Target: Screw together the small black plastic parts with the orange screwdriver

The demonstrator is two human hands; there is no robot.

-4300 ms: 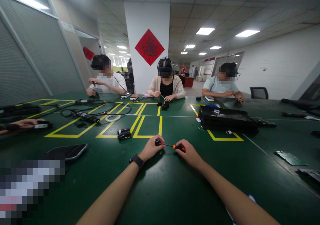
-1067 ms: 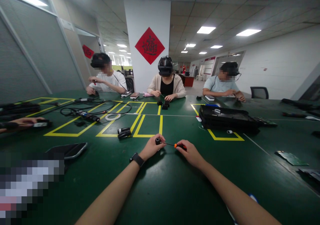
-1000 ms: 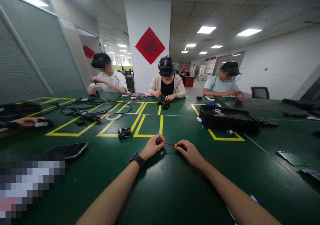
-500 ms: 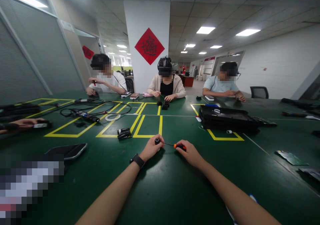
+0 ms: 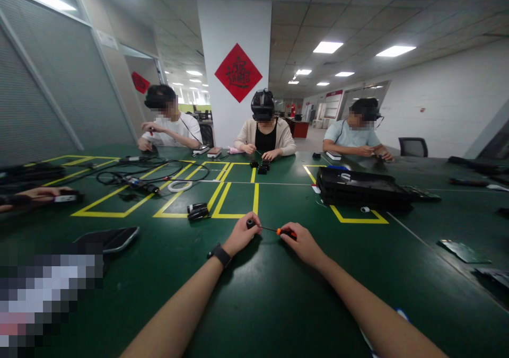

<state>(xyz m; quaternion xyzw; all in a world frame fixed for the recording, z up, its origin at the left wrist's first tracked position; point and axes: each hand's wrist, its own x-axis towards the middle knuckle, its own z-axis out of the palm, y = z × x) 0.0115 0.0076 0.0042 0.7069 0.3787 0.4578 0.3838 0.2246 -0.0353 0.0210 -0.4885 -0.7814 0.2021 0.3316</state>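
My right hand [image 5: 301, 241] is closed round the orange-and-black handle of a screwdriver [image 5: 287, 234]. Its thin shaft points left, and the tip reaches the fingers of my left hand [image 5: 241, 234]. Those fingers are closed on a small black cylindrical part [image 5: 250, 224] with a round end facing me. Whether the tip sits inside the part is hidden by my fingers. Both hands are low over the green table [image 5: 262, 305]. Beyond my left hand lie several black cylindrical pieces [image 5: 198, 212], side by side.
Black trays [image 5: 358, 188] are stacked at right, near a small white ring [image 5: 365, 210]. Black cables [image 5: 135, 180] and a white coil [image 5: 180, 186] lie left. A phone-like device [image 5: 119, 239] rests near left. Three people sit opposite; another person's hand [image 5: 47, 193] shows at far left.
Almost nothing differs. Both hands keep their places, with the screwdriver still between them; the whole view has shifted very slightly.
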